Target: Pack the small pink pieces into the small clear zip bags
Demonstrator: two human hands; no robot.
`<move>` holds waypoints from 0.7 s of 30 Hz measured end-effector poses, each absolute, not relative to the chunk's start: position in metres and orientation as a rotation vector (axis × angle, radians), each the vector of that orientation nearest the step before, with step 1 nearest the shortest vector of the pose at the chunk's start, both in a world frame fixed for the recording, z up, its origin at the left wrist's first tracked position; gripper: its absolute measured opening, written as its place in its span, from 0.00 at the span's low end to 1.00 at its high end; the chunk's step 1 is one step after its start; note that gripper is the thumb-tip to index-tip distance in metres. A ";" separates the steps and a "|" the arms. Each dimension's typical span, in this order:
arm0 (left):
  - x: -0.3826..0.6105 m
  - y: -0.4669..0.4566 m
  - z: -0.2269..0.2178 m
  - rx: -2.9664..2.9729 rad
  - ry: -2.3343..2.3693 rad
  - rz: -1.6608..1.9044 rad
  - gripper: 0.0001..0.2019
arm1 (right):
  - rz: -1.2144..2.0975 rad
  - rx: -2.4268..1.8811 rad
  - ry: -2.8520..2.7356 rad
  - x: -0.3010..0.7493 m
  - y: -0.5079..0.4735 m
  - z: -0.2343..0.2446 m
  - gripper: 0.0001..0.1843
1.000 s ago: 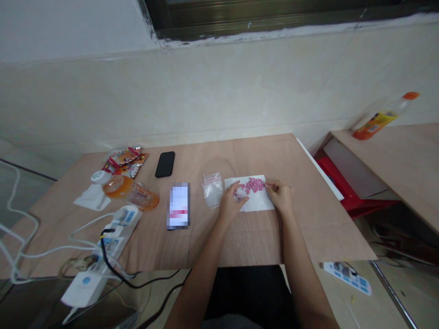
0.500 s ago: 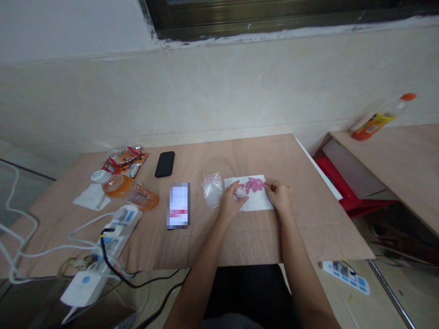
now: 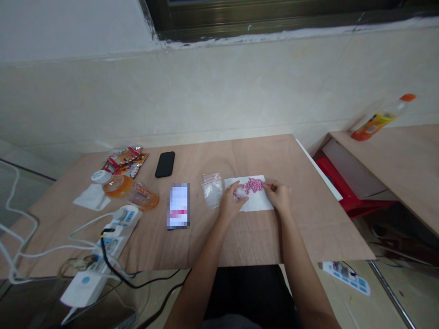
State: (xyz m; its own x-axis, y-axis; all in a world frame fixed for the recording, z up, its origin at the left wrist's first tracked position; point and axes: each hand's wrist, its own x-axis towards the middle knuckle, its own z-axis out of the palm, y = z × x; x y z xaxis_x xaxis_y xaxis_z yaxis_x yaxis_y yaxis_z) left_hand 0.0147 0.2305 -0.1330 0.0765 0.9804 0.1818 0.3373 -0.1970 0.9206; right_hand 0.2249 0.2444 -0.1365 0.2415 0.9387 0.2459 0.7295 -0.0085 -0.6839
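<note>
Small pink beads lie in a cluster on a white sheet of paper. My left hand curves its thumb and fingers around a small clear plastic bag at the paper's left side, with pink beads showing in or beside it. At the right edge of the cluster, my right hand has its thumb and fingertips pinched together. Whatever sits between those fingertips is too small to tell. Clear zip bags with a red seal line lie flat just left of my left hand.
Left of the bags are a phone with a lit screen, a black phone, an orange drink bottle, snack packets and a power strip with cables. Another bottle stands on the right-hand table.
</note>
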 end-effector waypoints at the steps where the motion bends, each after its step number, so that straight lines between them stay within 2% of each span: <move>1: 0.015 0.230 -0.132 1.634 1.334 1.133 0.34 | 0.402 -1.755 -1.519 0.223 0.245 -0.137 0.20; 5: 0.015 0.230 -0.134 1.639 1.333 1.143 0.34 | 0.525 -1.607 -1.492 0.212 0.245 -0.137 0.20; 12: 0.015 0.232 -0.143 1.609 1.343 1.143 0.35 | 0.634 -1.369 -1.537 0.189 0.243 -0.134 0.13; 21: 0.015 0.232 -0.143 1.626 1.344 1.138 0.34 | 0.656 -1.237 -1.698 0.177 0.243 -0.137 0.08</move>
